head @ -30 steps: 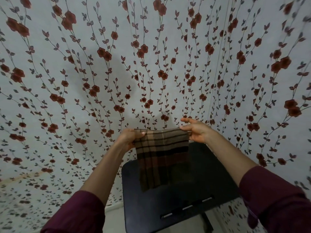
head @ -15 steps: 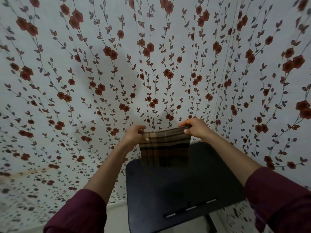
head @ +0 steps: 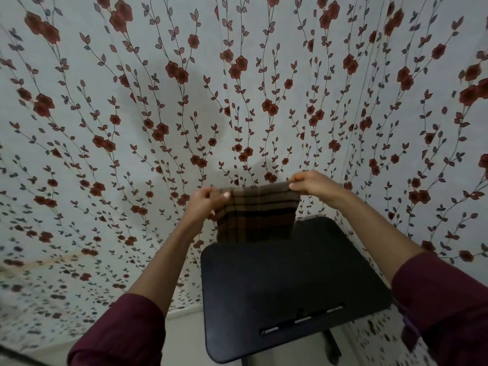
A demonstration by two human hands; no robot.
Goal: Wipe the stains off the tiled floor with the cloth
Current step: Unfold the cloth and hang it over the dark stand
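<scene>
A brown plaid cloth [head: 257,215] hangs folded in front of me, above the far end of a black table. My left hand [head: 208,203] pinches its top left corner. My right hand [head: 311,184] pinches the top right corner, slightly higher. Both arms reach forward in maroon sleeves. The cloth's lower edge hangs just over the black table [head: 285,281]. Only a pale strip of floor [head: 184,336] shows below the table; no stains can be made out on it.
A wall [head: 237,88] papered with red flowers and dark vines fills most of the view, close behind the cloth. The small black table has a slot near its front edge and a dark stand [head: 331,347] beneath it.
The cloth hangs shorter than a second ago, folded up into a smaller piece. Both hands stay on its top corners, and the right hand has closed from spread fingers into a pinch.
</scene>
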